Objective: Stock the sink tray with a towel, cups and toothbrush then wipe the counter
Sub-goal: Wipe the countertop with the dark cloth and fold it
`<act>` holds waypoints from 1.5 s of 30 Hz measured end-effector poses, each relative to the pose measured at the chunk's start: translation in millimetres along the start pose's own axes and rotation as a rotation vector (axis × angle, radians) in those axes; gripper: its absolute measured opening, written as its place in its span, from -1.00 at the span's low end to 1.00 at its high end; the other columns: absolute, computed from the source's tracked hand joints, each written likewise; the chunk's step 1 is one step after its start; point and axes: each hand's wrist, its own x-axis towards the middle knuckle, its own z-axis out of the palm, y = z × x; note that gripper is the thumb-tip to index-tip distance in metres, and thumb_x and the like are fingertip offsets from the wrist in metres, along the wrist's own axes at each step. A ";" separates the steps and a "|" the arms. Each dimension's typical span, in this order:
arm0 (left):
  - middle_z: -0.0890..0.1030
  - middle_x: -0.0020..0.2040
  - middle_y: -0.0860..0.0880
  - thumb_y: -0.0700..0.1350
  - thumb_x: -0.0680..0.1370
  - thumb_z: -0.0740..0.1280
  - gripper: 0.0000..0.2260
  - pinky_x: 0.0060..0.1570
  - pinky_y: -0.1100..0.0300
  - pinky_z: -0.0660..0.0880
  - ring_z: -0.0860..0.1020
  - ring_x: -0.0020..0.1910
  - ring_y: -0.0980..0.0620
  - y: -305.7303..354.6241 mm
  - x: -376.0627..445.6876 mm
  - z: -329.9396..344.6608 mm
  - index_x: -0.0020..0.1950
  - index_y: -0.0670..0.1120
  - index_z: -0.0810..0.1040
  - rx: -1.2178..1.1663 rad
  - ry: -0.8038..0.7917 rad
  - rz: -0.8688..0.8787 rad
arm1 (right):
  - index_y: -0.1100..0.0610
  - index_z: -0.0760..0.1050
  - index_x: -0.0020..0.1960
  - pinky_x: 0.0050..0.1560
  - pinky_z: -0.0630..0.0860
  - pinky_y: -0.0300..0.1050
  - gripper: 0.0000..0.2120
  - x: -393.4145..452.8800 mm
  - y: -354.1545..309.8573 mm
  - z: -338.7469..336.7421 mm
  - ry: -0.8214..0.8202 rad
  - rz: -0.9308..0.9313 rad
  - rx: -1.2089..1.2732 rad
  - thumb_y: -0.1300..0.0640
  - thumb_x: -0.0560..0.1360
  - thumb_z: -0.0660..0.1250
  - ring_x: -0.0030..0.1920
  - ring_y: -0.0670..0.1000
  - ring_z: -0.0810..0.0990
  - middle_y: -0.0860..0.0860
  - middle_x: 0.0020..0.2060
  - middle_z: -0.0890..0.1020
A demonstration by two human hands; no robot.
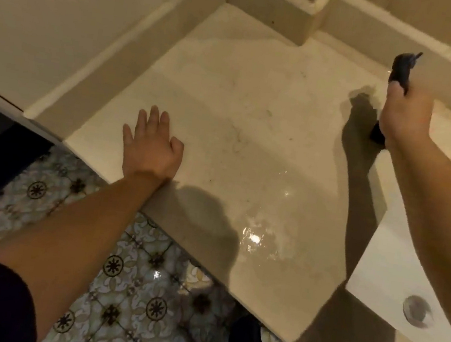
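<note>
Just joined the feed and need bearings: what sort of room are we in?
Most likely a bathroom: a pale stone counter with a wet patch, a white sink with a metal drain at the right, and patterned floor tiles below.

A pale, glossy stone bench [239,121] is seen, edged by a raised lip. The left hand [151,144] is laid flat on it near the front edge. A white sink [396,248] is set at its right.

Left hand [151,144] flat on counter [253,123], right hand [404,113] gripping dark cloth [401,69]
</note>
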 end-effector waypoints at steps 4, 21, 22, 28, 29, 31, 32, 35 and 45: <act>0.08 0.60 -0.12 0.03 0.56 -0.02 -0.42 0.49 -0.20 -0.05 -0.01 0.57 -0.12 1.0 0.4 -0.1 0.58 -0.11 0.11 -0.057 0.036 -0.007 | 0.25 0.36 0.30 0.19 0.42 0.24 -0.66 52.8 22.7 62.6 -0.226 -0.508 -0.501 0.12 0.60 0.15 0.16 0.38 0.44 0.31 0.23 0.46; -0.03 0.62 -0.12 0.06 0.61 -0.10 -0.43 0.48 -0.23 -0.10 -0.09 0.57 -0.14 -1.4 -1.7 -0.9 0.60 -0.13 0.00 -0.022 -0.012 0.014 | 0.31 0.49 0.31 0.32 0.33 0.25 -0.52 -331.0 18.2 37.5 -0.768 -0.891 -0.400 0.24 0.42 0.45 0.34 0.30 0.46 0.28 0.33 0.49; -0.03 0.62 -0.12 0.06 0.61 -0.10 -0.43 0.48 -0.23 -0.10 -0.09 0.57 -0.14 -1.3 -1.5 -0.3 0.60 -0.13 -0.01 -0.019 -0.015 0.016 | 0.30 0.46 0.35 0.39 0.24 0.23 -0.53 -337.6 17.5 36.3 -0.771 -0.861 -0.377 0.24 0.47 0.40 0.39 0.29 0.40 0.27 0.38 0.44; -0.05 0.62 -0.12 0.08 0.61 -0.14 -0.42 0.48 -0.24 -0.11 -0.10 0.57 -0.15 -4.8 1.0 4.5 0.60 -0.14 -0.04 -0.018 -0.024 0.030 | 0.17 0.33 0.47 0.42 -0.14 -0.39 -0.58 -364.9 13.5 24.2 -0.845 -0.638 -0.118 0.18 0.62 0.20 0.48 -0.03 0.21 0.07 0.48 0.32; -0.05 0.62 -0.13 0.08 0.61 -0.15 -0.42 0.47 -0.24 -0.11 -0.11 0.57 -0.16 -5.0 1.4 5.3 0.60 -0.14 -0.04 -0.011 -0.027 0.037 | 0.13 0.36 0.45 0.39 -0.06 -0.45 -0.61 -367.0 9.8 20.5 -0.864 -0.527 -0.036 0.16 0.63 0.20 0.43 -0.10 0.27 0.03 0.44 0.39; -0.06 0.62 -0.13 0.07 0.62 -0.15 -0.42 0.47 -0.25 -0.12 -0.11 0.57 -0.16 -6.7 1.6 5.1 0.60 -0.13 -0.05 -0.013 -0.045 0.057 | -0.02 0.49 0.34 0.26 0.28 -0.43 -0.70 -370.1 2.9 14.1 -0.960 -0.155 0.205 0.09 0.64 0.21 0.27 -0.15 0.47 -0.07 0.29 0.56; -0.07 0.62 -0.13 0.07 0.62 -0.15 -0.43 0.47 -0.25 -0.13 -0.11 0.57 -0.15 -8.4 1.7 3.9 0.60 -0.13 -0.05 -0.018 -0.059 0.074 | 0.00 0.56 0.25 0.14 0.44 -0.32 -0.76 -371.7 -1.3 10.3 -1.034 0.106 0.416 0.07 0.62 0.23 0.15 -0.09 0.58 -0.03 0.17 0.64; -0.09 0.62 -0.12 0.09 0.65 -0.15 -0.45 0.48 -0.22 -0.16 -0.14 0.57 -0.12 -14.9 -3.9 -9.2 0.60 -0.12 -0.06 -0.101 -0.164 0.120 | 0.23 0.59 0.10 -0.12 0.61 -0.11 -0.75 -381.4 -5.6 0.0 -1.154 0.701 0.976 0.09 0.57 0.25 -0.11 0.06 0.68 0.14 -0.06 0.69; 0.55 0.30 0.13 0.25 0.60 0.16 -0.57 0.20 0.26 0.40 0.52 0.25 0.20 5.2 -168.2 -149.9 0.41 0.10 0.39 -1.026 -0.600 0.429 | 0.38 0.41 0.28 -0.06 0.58 -0.06 -0.61 -394.0 -70.4 -87.8 -1.140 0.507 0.914 0.15 0.55 0.23 -0.09 0.11 0.62 0.23 0.00 0.58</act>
